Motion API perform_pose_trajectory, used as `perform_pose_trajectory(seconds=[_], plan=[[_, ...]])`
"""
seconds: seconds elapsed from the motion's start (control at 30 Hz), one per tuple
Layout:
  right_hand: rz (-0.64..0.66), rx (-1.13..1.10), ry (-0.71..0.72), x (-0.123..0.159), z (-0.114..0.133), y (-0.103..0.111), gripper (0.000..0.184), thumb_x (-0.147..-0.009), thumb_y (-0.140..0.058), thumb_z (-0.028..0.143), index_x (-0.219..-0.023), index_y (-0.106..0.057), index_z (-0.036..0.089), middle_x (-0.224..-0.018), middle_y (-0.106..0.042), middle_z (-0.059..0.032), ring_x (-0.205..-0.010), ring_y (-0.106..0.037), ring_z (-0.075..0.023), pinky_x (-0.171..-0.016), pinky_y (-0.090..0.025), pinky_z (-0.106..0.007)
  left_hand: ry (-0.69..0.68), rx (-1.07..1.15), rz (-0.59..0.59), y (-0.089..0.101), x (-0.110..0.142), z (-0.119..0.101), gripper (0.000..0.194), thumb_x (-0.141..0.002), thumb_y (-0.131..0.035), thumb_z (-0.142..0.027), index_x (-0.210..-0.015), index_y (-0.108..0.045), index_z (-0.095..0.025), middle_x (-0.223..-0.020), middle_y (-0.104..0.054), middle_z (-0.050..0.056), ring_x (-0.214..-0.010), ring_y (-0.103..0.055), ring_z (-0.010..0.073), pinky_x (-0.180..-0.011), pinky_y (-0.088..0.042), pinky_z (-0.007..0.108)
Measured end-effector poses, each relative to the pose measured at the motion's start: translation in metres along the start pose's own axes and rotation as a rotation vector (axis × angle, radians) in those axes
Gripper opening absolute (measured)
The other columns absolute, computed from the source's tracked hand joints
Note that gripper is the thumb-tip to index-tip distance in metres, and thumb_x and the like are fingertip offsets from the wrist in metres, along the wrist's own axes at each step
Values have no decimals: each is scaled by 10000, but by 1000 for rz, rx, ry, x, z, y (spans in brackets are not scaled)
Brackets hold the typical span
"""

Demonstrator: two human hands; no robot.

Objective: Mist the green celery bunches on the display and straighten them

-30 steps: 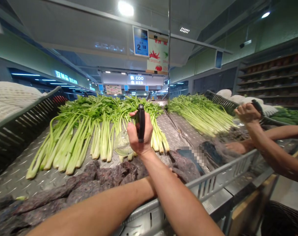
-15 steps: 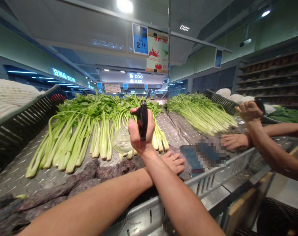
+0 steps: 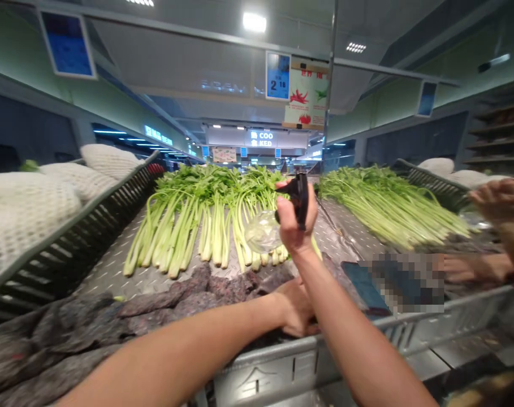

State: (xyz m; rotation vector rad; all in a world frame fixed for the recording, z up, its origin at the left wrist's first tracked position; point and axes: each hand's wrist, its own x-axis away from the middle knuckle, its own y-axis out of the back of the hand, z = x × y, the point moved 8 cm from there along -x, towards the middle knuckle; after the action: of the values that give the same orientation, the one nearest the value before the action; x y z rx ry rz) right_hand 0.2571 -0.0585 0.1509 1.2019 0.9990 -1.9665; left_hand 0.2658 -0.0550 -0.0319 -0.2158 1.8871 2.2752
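My right hand (image 3: 297, 217) is closed around the black neck and trigger of a clear spray bottle (image 3: 263, 232), held above the celery. Bunches of celery (image 3: 172, 226) lie in a row on the metal shelf, leaves to the back, cut ends toward me. Crossing under my right forearm, my left hand (image 3: 297, 305) rests low on a grey felt cloth (image 3: 155, 308) along the front edge. The right forearm hides most of its fingers, so I cannot tell whether they grip the cloth.
A dark plastic crate side (image 3: 82, 232) stands at the left, with white foam-netted produce (image 3: 108, 161) beyond it. A mirror wall (image 3: 379, 141) on the right repeats the celery and my arms. A dark flat phone-like object (image 3: 367, 288), partly blurred out, lies by the grey front rail (image 3: 418, 322).
The view has turned left, so the scene sits further right. My left hand came into sight flat with fingers spread, then drew back behind the right forearm. The right hand keeps the spray bottle.
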Motion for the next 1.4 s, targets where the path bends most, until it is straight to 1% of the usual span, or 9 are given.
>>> perform_pose_trajectory(seconds=[0.13,0.23,0.37,0.5,0.63,0.77,0.87,1.07,1.4], plan=[[-31,-1,12,-11,-2,5,228,-674,-481,276,-883,-479,183,-853,-580,-26,-764,-550,-142,-699,-435,-295,115,-66,106,43,86,10,587,-721,-441,-493,-1241,-356,-236,-1362,-305,85,-1250,-245,295,-979,-196,544],[-41,17,-1,-8,-6,0,232,-676,-477,274,-885,-486,176,-841,-584,-27,-759,-555,-145,-696,-436,-298,280,-22,244,30,126,40,531,-747,-432,-450,-1220,-395,-214,-1328,-362,99,-1228,-301,282,-947,-293,485],[-34,35,-49,4,-12,-18,205,-669,-481,260,-850,-504,169,-834,-593,-26,-764,-560,-151,-722,-427,-308,267,-14,254,12,115,53,521,-753,-440,-430,-1216,-398,-195,-1358,-310,91,-1254,-260,246,-985,-256,442],[44,69,-136,14,-19,-41,216,-648,-507,264,-840,-528,169,-822,-606,-26,-762,-561,-160,-725,-420,-308,342,43,220,35,116,46,517,-735,-466,-433,-1208,-404,-231,-1342,-343,84,-1225,-322,236,-981,-261,438],[88,118,-232,26,-29,-52,233,-644,-525,281,-845,-556,168,-838,-609,-36,-742,-555,-161,-684,-417,-290,511,117,-8,83,159,55,390,-746,-443,-431,-1082,-517,-248,-1248,-469,73,-1105,-469,233,-918,-346,414],[197,77,-297,45,-39,-64,212,-666,-512,303,-820,-564,168,-822,-601,-34,-696,-541,-150,-617,-413,-266,931,128,-642,125,224,107,356,-785,-382,-337,-1077,-499,-170,-1191,-497,105,-1127,-439,199,-941,-339,358],[322,57,-308,60,-39,-76,198,-678,-501,313,-794,-562,165,-780,-595,-28,-649,-531,-142,-578,-408,-257,1116,150,-993,129,264,134,358,-808,-319,-310,-1087,-460,-136,-1115,-523,112,-1029,-498,178,-893,-382,341],[377,58,-312,77,-39,-85,264,-678,-504,356,-848,-552,160,-797,-584,-34,-624,-522,-139,-545,-407,-257,1198,86,-1170,135,298,137,367,-813,-285,-341,-1075,-454,-147,-1082,-511,110,-959,-512,195,-881,-382,384],[242,106,-364,72,-64,-60,253,-656,-517,342,-830,-553,162,-816,-598,-47,-698,-544,-168,-631,-425,-294,1157,19,-1159,128,300,139,398,-821,-275,-375,-1128,-426,-172,-1208,-449,118,-1178,-369,229,-994,-282,440]])
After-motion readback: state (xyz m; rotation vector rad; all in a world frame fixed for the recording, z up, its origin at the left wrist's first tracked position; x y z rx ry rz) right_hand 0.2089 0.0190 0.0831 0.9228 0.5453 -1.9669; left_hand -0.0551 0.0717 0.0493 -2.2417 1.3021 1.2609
